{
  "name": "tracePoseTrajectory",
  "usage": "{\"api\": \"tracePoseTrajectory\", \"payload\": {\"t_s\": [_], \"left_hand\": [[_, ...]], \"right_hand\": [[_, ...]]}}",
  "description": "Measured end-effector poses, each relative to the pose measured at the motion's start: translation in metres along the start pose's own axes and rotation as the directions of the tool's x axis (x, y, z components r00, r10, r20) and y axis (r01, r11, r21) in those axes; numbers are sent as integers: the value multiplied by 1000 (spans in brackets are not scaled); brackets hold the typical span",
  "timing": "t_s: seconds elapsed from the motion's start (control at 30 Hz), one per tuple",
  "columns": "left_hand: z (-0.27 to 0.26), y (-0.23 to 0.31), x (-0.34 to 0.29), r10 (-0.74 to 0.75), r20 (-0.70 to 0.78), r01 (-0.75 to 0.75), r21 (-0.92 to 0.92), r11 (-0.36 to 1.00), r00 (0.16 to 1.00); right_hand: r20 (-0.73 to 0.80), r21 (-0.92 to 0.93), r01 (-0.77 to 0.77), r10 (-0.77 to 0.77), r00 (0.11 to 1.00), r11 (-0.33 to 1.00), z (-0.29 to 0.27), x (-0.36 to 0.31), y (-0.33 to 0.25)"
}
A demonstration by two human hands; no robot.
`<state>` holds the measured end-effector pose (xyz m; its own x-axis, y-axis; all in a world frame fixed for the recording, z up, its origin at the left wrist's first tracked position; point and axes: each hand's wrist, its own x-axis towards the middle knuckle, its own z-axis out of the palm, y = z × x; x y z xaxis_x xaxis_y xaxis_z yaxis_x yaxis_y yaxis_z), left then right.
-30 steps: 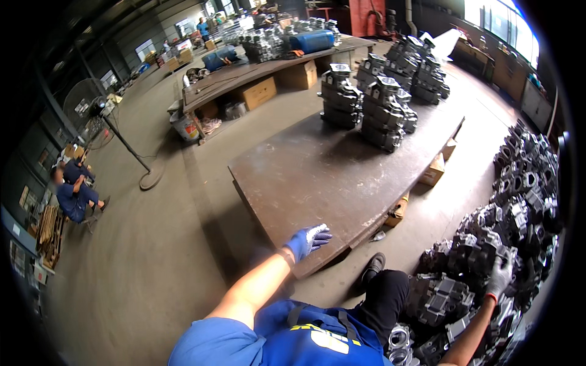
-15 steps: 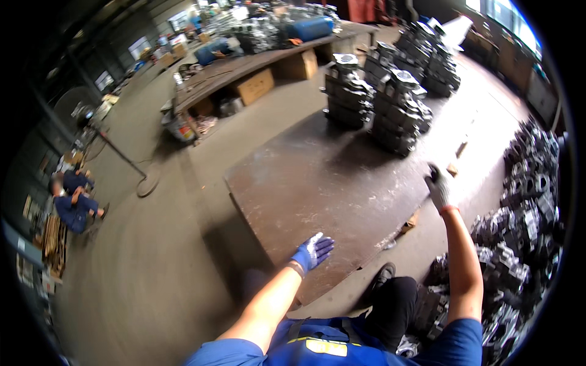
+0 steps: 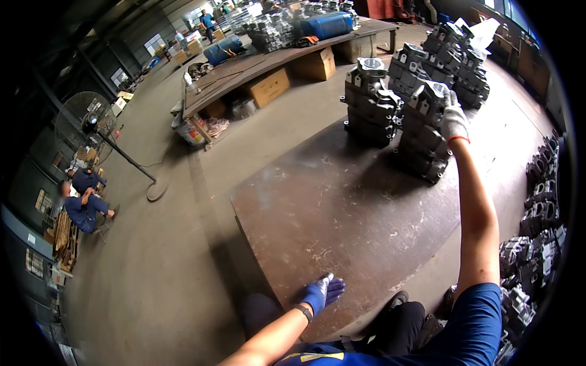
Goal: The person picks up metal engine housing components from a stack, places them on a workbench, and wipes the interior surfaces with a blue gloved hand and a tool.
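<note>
My right hand [image 3: 455, 120], in a pale knit glove with an orange cuff, reaches out to the nearest stack of grey metal castings [image 3: 422, 131]. Its fingers are stretched and lie along the upper right side of that stack; whether they press on it I cannot tell. Low over the near end of the brown metal-topped table [image 3: 342, 207] is my left hand [image 3: 323, 293], in a blue and white glove. Its fingers are extended and it holds nothing. Another casting stack [image 3: 370, 104] stands just left of the nearest one, with more stacks [image 3: 458, 55] behind.
A heap of castings [image 3: 537, 262] lies on the floor at right. Beyond the table, a long workbench [image 3: 238, 82] carries castings and blue drums [image 3: 326, 25]. A pedestal fan [image 3: 91, 125] stands at left, near two seated people [image 3: 88, 204].
My right hand has moved forward from beside the table's right edge to the nearest casting stack. My left hand stays over the near end, fingers still extended. The view has shifted.
</note>
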<state>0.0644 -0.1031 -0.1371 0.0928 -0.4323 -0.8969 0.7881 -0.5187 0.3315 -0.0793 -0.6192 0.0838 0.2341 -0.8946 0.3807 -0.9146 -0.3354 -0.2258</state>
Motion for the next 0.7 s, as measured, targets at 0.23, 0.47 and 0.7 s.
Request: {"api": "tracePoseTrajectory", "payload": {"t_s": [0.23,0.47,0.7], "left_hand": [[7,0,6,-82,-45,84,35,996,996],[10,0,7,-85,-33,87,40,995,996],[5,3,3,-48,4,48,27,998,999]], "right_hand": [[-105,-113,265,-276,955,958,11,64,17],[-195,-141,346,-368,909,928,4,47,29],[-198,-264,410,-465,863,873,1,0,-5]]}}
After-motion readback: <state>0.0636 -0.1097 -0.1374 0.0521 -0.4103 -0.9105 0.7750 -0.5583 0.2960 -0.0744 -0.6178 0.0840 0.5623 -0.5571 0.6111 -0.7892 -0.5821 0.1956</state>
